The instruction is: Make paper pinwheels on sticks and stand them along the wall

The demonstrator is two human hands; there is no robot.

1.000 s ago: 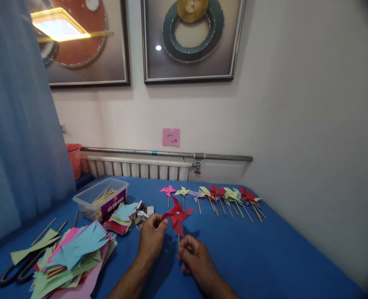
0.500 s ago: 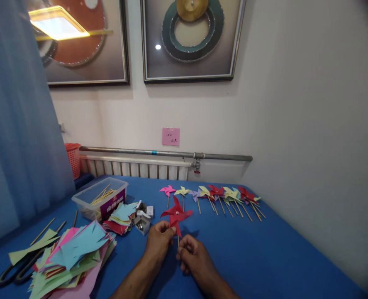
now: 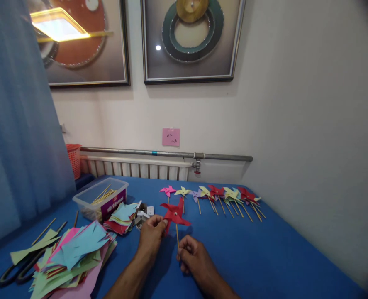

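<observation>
A red paper pinwheel (image 3: 175, 213) with a silvery pin at its centre is held upright on a thin wooden stick (image 3: 177, 236). My right hand (image 3: 193, 256) is closed round the lower part of that stick. At the pinwheel's left side, my left hand (image 3: 152, 233) pinches one red blade between thumb and fingers. Just behind my left hand stand small white boxes (image 3: 144, 216), partly covered by it. Farther back lies a row of finished pinwheels in pink (image 3: 168, 190), yellow, purple and red (image 3: 216, 190), their sticks pointing toward me.
At left, a pile of cut coloured paper (image 3: 78, 249) lies by dark-handled scissors (image 3: 25, 272). A clear plastic box (image 3: 101, 199) holds wooden sticks, with a smaller paper stack (image 3: 123, 218) beside it. A radiator (image 3: 134, 168) and pipe run behind the blue table (image 3: 249, 257).
The red pinwheel has turned on its pin. My left hand has moved slightly left and up with a blade, baring the stick. My right hand stays in place.
</observation>
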